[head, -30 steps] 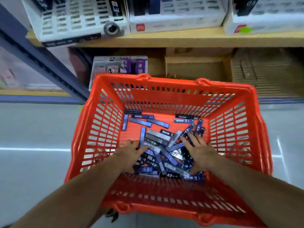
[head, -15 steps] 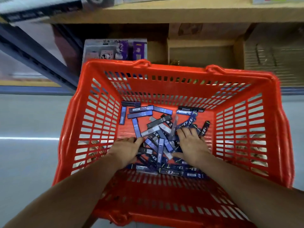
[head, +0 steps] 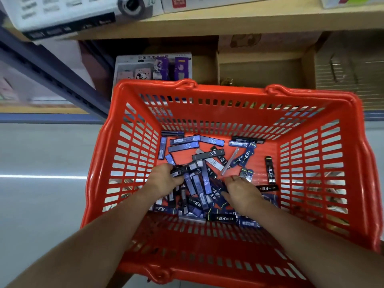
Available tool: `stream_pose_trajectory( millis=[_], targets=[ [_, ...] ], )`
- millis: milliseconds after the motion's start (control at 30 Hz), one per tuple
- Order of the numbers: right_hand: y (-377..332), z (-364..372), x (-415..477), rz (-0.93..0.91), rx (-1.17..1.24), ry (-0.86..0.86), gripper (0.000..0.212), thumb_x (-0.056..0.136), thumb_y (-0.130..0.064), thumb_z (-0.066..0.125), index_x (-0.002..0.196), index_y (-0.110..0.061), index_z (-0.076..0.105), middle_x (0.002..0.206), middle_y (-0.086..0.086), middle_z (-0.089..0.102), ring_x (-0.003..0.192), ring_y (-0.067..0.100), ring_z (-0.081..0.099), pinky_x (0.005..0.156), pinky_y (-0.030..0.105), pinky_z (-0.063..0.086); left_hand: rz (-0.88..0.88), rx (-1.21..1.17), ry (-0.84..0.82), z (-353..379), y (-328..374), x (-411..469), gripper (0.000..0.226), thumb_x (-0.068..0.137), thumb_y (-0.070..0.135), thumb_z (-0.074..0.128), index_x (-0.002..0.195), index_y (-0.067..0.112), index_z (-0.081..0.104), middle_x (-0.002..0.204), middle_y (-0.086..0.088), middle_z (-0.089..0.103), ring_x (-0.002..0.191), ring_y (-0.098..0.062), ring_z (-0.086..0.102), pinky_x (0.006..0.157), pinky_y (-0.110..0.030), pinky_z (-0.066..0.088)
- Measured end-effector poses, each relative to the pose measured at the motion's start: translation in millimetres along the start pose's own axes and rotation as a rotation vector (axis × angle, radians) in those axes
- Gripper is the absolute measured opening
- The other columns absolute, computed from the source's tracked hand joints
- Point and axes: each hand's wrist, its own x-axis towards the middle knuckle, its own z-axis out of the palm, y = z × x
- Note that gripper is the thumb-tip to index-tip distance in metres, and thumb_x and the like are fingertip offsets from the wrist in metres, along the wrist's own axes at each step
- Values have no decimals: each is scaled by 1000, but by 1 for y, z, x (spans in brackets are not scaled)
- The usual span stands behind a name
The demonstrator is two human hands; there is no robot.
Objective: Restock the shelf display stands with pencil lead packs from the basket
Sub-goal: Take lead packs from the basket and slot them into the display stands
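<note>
Both your arms reach down into the orange basket (head: 228,89), which sits on the grey floor (head: 41,204) in front of the shelving.

Your left hand (head: 164,179) is low in the basket, near its left wall. Its fingers curl round a dark pack (head: 179,171), which juts out to the right past your fingertips, so that hand is grasping.

Your right hand (head: 243,192) lies knuckles up, well apart from the left. Its fingers bend down into the heap and the tips are hidden among the packs. I cannot tell whether it has hold of one or only rests there.

The pencil lead packs (head: 204,181) lie loose on the basket floor. The thickest heap is between your two hands and just under your wrists, blue and black packs crossing at all angles. Beyond your fingertips, toward the far wall, they thin out into single packs lying flat. To the right of your right hand a black pack marked 0.3 (head: 270,171) lies on its own, and another (head: 267,188) lies just beside your knuckles.

Well beyond both hands, above the basket's far rim, the wooden shelf (head: 249,23) carries a white display stand (head: 68,17), which is blurred.
</note>
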Motion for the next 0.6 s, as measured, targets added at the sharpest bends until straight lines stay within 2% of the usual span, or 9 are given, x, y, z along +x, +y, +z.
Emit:
stream_pose_trajectory(
  millis=[67, 133, 200, 267, 300, 333, 433, 500, 600],
  targets=[
    [-1, -11, -1, 34, 240, 18, 18, 102, -26, 48, 111, -12, 55, 102, 11, 63, 94, 27, 61, 72, 30, 44, -70, -268, 0, -4, 7, -1, 20, 87, 26, 69, 89, 8, 61, 53, 2, 46, 39, -9, 41, 33, -17, 28],
    [-9, -26, -3, 115, 723, -40, 11, 101, -18, 50, 94, -12, 55, 81, 7, 60, 71, 22, 59, 63, 30, 47, -104, -440, -38, -5, 18, -6, 23, 87, 28, 69, 89, 7, 61, 42, 10, 38, 32, -7, 32, 36, -19, 26],
    [-21, -40, -5, 221, 1262, -174, 13, 100, -15, 53, 104, -5, 59, 86, 10, 68, 73, 24, 67, 66, 35, 59, -73, -544, -56, -2, 36, -12, 25, 85, 32, 70, 86, 8, 62, 40, 12, 43, 35, -8, 40, 43, -24, 35],
    [-31, -50, -8, 231, 1579, -242, 25, 100, -23, 53, 118, -5, 61, 107, 16, 70, 89, 32, 72, 72, 44, 60, -17, -618, -36, 1, 55, -18, 31, 81, 38, 72, 84, 7, 66, 58, -1, 65, 57, -20, 64, 63, -38, 55],
    [-36, -55, -9, 195, 1665, -233, 32, 100, -32, 53, 119, -10, 64, 111, 15, 70, 93, 32, 70, 76, 46, 59, 0, -621, -14, 1, 64, -20, 35, 77, 42, 72, 83, 7, 66, 68, -10, 69, 67, -29, 67, 71, -44, 57],
    [-41, -61, -11, 157, 1719, -205, 39, 98, -45, 52, 116, -16, 69, 108, 11, 70, 93, 30, 68, 79, 45, 56, 9, -595, 7, -2, 75, -24, 36, 76, 42, 71, 79, 7, 63, 68, -15, 65, 65, -32, 63, 68, -42, 55],
    [-55, -81, -24, 47, 1807, -121, 62, 79, -75, 41, 107, -30, 72, 109, -3, 74, 102, 15, 68, 83, 39, 52, 57, -443, 76, -11, 98, -35, 28, 84, 30, 66, 69, 9, 54, 57, -4, 48, 51, -20, 45, 52, -28, 34],
    [-62, -94, -35, -22, 1859, -105, 66, 67, -78, 41, 109, -34, 68, 110, -6, 74, 101, 8, 69, 78, 31, 52, 90, -381, 122, -18, 110, -44, 26, 85, 27, 65, 70, 8, 54, 60, -4, 50, 54, -21, 46, 52, -30, 33],
    [-70, -111, -50, -33, 1834, -26, 57, 78, -67, 52, 113, -25, 67, 107, -2, 75, 96, 10, 71, 77, 30, 54, 170, -201, 153, -29, 127, -60, 24, 82, 27, 65, 78, 4, 59, 66, -8, 57, 61, -27, 55, 53, -31, 39]
  ],
)
